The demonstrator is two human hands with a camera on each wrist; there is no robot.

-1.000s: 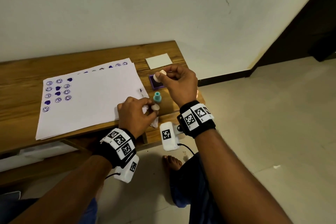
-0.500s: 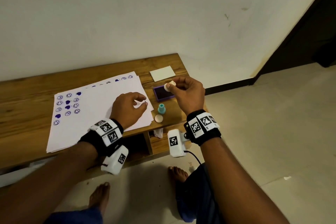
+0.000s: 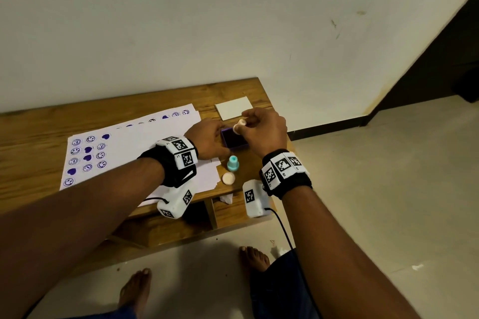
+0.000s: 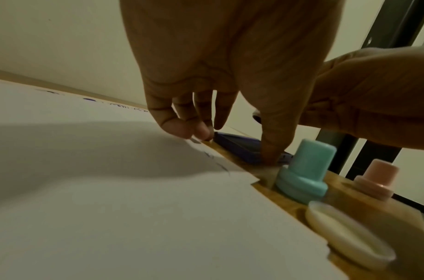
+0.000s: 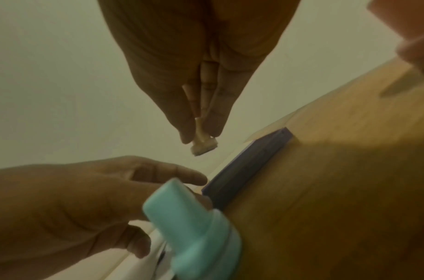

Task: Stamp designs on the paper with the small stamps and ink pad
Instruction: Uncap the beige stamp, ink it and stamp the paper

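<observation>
Pinched in right hand (image 3: 264,129) fingertips, a cream stamp (image 3: 239,125) hangs above the ink pad (image 3: 234,138); left hand (image 3: 207,141) fingers, extended, steady its edge. No legible writing.

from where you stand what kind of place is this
Probably a room in a home, not a workshop: a low wooden bench stands against a plain painted wall on a tiled floor, and the person works barefoot.

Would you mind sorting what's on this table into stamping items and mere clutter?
In use: cream stamp pinched by right hand; purple ink pad steadied by left hand; paper; teal stamp.
Lying about: round cap; white card; pink stamp.
</observation>
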